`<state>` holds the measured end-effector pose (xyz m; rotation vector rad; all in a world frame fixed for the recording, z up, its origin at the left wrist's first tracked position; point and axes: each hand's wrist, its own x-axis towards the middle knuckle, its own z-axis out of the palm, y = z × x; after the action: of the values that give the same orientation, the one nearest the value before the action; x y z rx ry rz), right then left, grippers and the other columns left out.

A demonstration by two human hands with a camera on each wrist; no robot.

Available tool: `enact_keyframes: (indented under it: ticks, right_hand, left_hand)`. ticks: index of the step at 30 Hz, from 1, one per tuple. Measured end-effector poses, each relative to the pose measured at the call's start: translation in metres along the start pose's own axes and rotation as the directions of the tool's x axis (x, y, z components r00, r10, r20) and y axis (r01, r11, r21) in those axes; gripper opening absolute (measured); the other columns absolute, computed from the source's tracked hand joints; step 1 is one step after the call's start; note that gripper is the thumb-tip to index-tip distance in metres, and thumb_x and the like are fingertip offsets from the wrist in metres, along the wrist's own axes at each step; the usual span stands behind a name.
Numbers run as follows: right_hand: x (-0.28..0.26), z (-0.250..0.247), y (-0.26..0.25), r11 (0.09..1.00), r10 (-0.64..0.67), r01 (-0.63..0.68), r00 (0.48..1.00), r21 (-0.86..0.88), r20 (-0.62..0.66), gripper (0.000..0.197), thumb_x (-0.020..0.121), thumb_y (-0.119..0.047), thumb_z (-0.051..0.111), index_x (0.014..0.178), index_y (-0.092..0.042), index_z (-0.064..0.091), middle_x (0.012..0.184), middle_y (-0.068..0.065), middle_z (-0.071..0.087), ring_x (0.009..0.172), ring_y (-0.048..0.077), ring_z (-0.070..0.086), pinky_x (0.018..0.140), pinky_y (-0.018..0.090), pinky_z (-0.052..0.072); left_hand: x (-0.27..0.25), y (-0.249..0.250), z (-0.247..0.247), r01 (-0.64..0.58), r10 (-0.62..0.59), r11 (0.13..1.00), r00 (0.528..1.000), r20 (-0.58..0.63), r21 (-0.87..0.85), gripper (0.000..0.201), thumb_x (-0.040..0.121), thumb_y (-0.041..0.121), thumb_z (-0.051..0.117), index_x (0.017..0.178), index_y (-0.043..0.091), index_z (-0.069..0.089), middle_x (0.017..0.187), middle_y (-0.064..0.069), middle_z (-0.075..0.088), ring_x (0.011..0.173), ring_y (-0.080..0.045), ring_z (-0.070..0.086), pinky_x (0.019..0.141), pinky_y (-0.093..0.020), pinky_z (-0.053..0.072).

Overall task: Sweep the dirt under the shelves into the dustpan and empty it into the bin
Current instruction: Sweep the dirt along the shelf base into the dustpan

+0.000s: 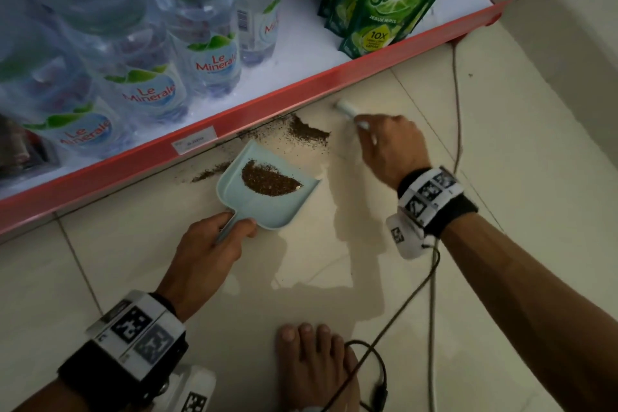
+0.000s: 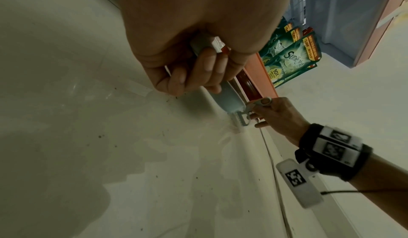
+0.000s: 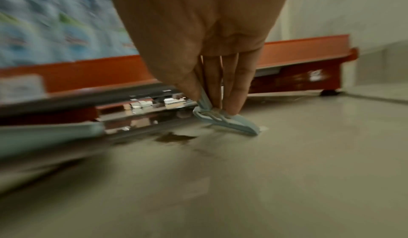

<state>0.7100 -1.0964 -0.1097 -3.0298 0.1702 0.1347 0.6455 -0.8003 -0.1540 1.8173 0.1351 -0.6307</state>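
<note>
Down on the tiled floor (image 1: 501,144), my left hand (image 1: 214,241) wraps its fingers around the handle of the pale blue dustpan (image 1: 267,187), whose mouth points at the red front edge of the shelf (image 1: 301,87). I see a half-moon heap of brown dirt (image 1: 269,181) already lying inside the pan. More dirt (image 1: 307,132) sits loose on the floor just beyond the pan's mouth, against the shelf edge, and a thinner streak (image 1: 209,174) lies to the pan's left. My right hand (image 1: 393,147) pinches the handle of the small pale blue brush (image 1: 347,110), fingers closed on it, near the floor beside that loose pile. On the shelf stand water bottles (image 1: 214,63) labelled "Le Minerale" and green pouches (image 1: 391,0) reading "Sunlight", "Jeruk Nipis" and "10X". A white price tag (image 1: 194,144) is fixed to the shelf edge; its print is too small to read.
</note>
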Motion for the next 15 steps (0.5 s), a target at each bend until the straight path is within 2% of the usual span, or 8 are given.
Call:
enact_keyframes:
  ticks: [3, 6, 9, 12, 14, 15]
  right_hand:
    - [-0.026, -0.001, -0.023, 0.975, -0.129, 0.134, 0.991, 0.178, -0.04, 0.029, 0.099, -0.026, 0.045, 0.114, -0.025, 0.069, 0.094, 0.004, 0.075, 0.072, 0.03, 0.066, 0.064, 0.034, 0.052]
    - [-0.021, -0.015, -0.013, 0.966, -0.075, 0.118, 0.979, 0.23, -0.189, 0.028, 0.095, -0.026, 0.049, 0.112, -0.027, 0.071, 0.093, 0.001, 0.077, 0.064, 0.027, 0.064, 0.061, 0.032, 0.052]
    - [0.015, -0.024, 0.028, 0.988, 0.144, -0.129, 0.962, 0.08, -0.23, 0.032, 0.094, -0.033, 0.045, 0.116, -0.027, 0.068, 0.097, 0.013, 0.074, 0.085, 0.039, 0.066, 0.072, 0.043, 0.053]
    - [0.062, -0.023, 0.07, 0.923, 0.38, -0.384, 0.896, 0.028, -0.231, 0.034, 0.098, -0.035, 0.044, 0.121, -0.027, 0.067, 0.113, 0.025, 0.063, 0.101, 0.048, 0.059, 0.085, 0.05, 0.049]
    - [0.089, -0.018, 0.087, 0.883, 0.467, -0.468, 0.863, 0.044, -0.193, 0.034, 0.098, -0.034, 0.044, 0.123, -0.026, 0.065, 0.12, 0.025, 0.059, 0.107, 0.048, 0.056, 0.09, 0.05, 0.047]
    - [0.098, -0.014, 0.091, 0.881, 0.472, -0.472, 0.865, 0.044, -0.172, 0.033, 0.098, -0.033, 0.045, 0.123, -0.023, 0.065, 0.121, 0.025, 0.059, 0.11, 0.047, 0.055, 0.091, 0.049, 0.047]
  left_hand:
    - [0.001, 0.0, 0.0, -0.009, 0.009, 1.0, 1.0, 0.003, -0.002, 0.027, 0.097, 0.033, 0.059, 0.078, 0.016, 0.07, 0.048, 0.009, 0.04, 0.046, -0.008, 0.036, 0.048, -0.022, 0.03]
    - [0.005, -0.001, 0.0, -0.008, 0.008, 1.0, 1.0, 0.007, -0.019, 0.026, 0.097, 0.032, 0.059, 0.077, 0.018, 0.07, 0.048, 0.009, 0.039, 0.045, -0.007, 0.035, 0.043, -0.018, 0.029]
    - [0.012, 0.002, 0.001, -0.011, 0.012, 1.0, 1.0, 0.016, -0.008, 0.024, 0.097, 0.033, 0.06, 0.077, 0.023, 0.069, 0.048, 0.009, 0.04, 0.045, -0.007, 0.035, 0.044, -0.019, 0.03]
    - [0.02, 0.007, 0.002, -0.018, 0.019, 1.0, 0.999, 0.035, -0.015, 0.023, 0.091, 0.041, 0.06, 0.077, 0.026, 0.07, 0.047, 0.011, 0.042, 0.044, -0.005, 0.037, 0.045, -0.018, 0.031]
    - [0.025, 0.009, 0.003, -0.018, 0.019, 0.999, 0.999, 0.039, -0.034, 0.026, 0.086, 0.047, 0.058, 0.078, 0.025, 0.07, 0.048, 0.011, 0.044, 0.044, -0.005, 0.038, 0.045, -0.019, 0.031]
    - [0.026, 0.009, 0.003, -0.017, 0.018, 0.999, 0.999, 0.042, -0.037, 0.028, 0.084, 0.049, 0.058, 0.078, 0.025, 0.071, 0.048, 0.011, 0.044, 0.044, -0.005, 0.038, 0.046, -0.021, 0.032]
